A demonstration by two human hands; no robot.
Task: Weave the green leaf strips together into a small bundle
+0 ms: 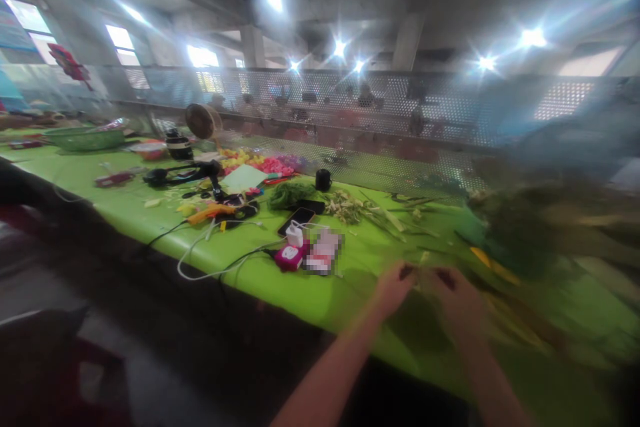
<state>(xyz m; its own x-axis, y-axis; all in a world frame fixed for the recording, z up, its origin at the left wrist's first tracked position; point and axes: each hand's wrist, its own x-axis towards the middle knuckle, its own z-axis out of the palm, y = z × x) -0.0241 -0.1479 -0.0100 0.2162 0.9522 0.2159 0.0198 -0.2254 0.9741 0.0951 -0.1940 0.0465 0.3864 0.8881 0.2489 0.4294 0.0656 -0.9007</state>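
My left hand (pixel 395 288) and my right hand (pixel 457 300) meet over the front part of a bright green table (pixel 320 293). Both hands are blurred by motion. Their fingers curl inward toward each other, around thin pale green stems or leaves (pixel 425 265) that I cannot make out clearly. A large blurred bunch of dark green foliage (pixel 530 227) lies just right of my hands.
To the left lie a pink power block with white plugs (pixel 293 250), a black phone (pixel 296 220), cables, an orange glue gun (pixel 213 213), cut stems (pixel 350 207), a black cup (pixel 323 179) and coloured flowers (pixel 260 163). A perforated metal screen (pixel 380 120) backs the table.
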